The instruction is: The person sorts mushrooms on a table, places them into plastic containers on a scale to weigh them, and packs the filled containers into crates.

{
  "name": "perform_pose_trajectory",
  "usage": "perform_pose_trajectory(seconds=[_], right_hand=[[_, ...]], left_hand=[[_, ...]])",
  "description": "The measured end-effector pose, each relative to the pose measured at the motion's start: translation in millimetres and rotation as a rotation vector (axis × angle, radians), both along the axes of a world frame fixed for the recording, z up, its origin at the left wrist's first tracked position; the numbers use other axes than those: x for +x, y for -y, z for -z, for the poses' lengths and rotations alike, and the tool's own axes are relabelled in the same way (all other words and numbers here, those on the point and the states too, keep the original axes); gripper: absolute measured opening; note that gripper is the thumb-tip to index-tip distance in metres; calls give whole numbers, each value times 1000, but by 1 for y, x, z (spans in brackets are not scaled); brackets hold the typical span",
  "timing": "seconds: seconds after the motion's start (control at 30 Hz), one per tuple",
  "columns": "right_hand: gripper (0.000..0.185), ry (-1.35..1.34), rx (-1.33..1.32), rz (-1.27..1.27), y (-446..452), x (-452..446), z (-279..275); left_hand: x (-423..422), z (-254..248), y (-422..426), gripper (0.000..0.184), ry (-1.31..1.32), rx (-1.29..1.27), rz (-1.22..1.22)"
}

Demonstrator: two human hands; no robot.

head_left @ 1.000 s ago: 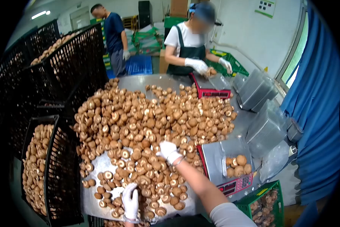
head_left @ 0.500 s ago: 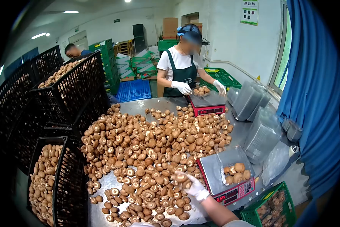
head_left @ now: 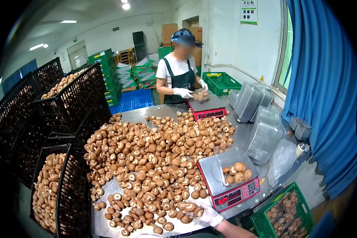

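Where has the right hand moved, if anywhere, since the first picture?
Yes: the right hand moved toward the wearer along the nearer digital scale, from left of its pan to near its front-left corner.

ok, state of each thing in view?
Right hand, holding mushrooms
Left hand, mostly cut off, grip unclear
Loose mushrooms, heaped
Near scale, on, red digits lit
Near tub, part filled
Far scale, on, display lit
Spare tubs, stacked
Lower black crate, loaded
Lower green crate, loaded
Curtain, hanging in folds
Ceiling lights, on

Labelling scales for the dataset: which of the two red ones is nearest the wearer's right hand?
The near-side scale, immediately beside the right hand. The other scale stands farther off, past the mushroom pile, near the co-worker.
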State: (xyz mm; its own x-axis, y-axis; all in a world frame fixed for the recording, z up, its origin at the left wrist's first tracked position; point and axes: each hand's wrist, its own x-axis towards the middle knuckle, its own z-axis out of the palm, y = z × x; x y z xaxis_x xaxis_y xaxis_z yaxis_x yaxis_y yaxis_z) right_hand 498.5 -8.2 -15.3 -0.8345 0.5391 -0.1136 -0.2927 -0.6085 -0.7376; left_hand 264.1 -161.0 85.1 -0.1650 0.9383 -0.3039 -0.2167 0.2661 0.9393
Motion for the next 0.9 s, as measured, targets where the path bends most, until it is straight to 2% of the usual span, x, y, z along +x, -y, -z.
perform_pose_trajectory(seconds=[0.07, 0.13, 0.17, 0.23, 0.37, 0.43, 0.53, 0.63, 0.7, 0.77, 0.83, 0.87, 0.9], right_hand=[[70, -54, -30, 6, 2, 2, -8], [59, 13, 158, 27, 12, 5, -49], [59, 10, 162, 26, 10, 7, -50], [46, -189, -227, -69, 6, 14, -51], [49, -132, -284, 4, 4, 41, -54], [50, -217, -302, -16, 1, 62, -34], [51, -270, -326, -22, 6, 96, -32], [53, -253, -313, 8, 12, 130, -30], [55, -288, -367, 35, 18, 153, -34], [55, -304, -389, 40, 24, 172, -39], [54, -313, -444, 48, 29, 188, -41], [53, -313, -487, 63, 33, 195, -44], [53, -306, -486, 41, 33, 202, -41]], left_hand=[[8, -1, 5, 17, -12, -5, 11], [16, -1, 9, 17, -27, -10, 24], [20, -1, 10, 17, -31, -14, 30], [29, -1, 14, 17, -37, -23, 39], [46, 2, 18, 17, -64, -36, 63], [53, 6, 27, 17, -96, -49, 88], [55, 1, 55, 17, -204, -50, 117], [81, -50, 41, 15, -309, 171, -96], [83, -57, 34, 14, -330, 268, -247], [108, -93, 23, 13, -340, 585, -426], [136, -117, 23, 13, -346, 720, -513], [146, -121, 20, 12, -453, 830, -514], [154, -123, 21, 9, -502, 818, -512]])
